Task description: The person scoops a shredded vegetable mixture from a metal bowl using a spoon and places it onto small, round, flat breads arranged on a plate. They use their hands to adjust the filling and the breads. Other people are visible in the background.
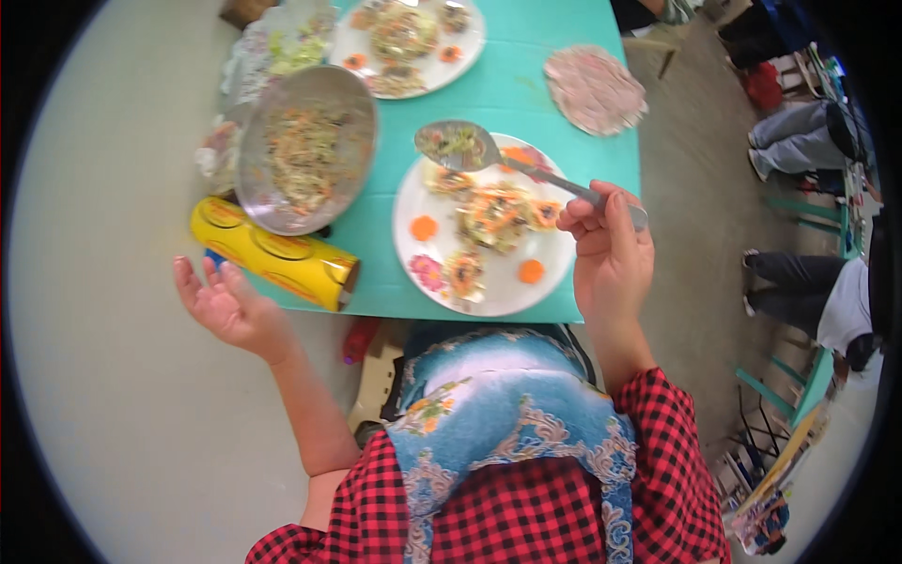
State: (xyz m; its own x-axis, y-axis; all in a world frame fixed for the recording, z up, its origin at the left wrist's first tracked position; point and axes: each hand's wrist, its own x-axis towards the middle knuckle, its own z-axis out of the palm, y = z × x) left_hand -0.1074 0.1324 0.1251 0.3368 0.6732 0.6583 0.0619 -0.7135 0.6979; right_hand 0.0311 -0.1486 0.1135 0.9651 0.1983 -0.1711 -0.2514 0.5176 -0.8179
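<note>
At right, grip (614,246) pinches spoon (543,176).

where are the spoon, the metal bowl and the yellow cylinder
Spoon (542,176): head view, on the middle of its handle.
Metal bowl (363,127): head view, on the bare inner wall at its right side.
Yellow cylinder (273,256): head view, on the middle of its curved side.

Table (512,99): far edge cut off, and the far plate (473,47) with it. Your right hand (615,254) hides part of the spoon (540,175); its filling (456,143) is too blurred to sort. Yellow roll (272,252), near-left corner, mostly covers a blue thing (214,256).
</note>
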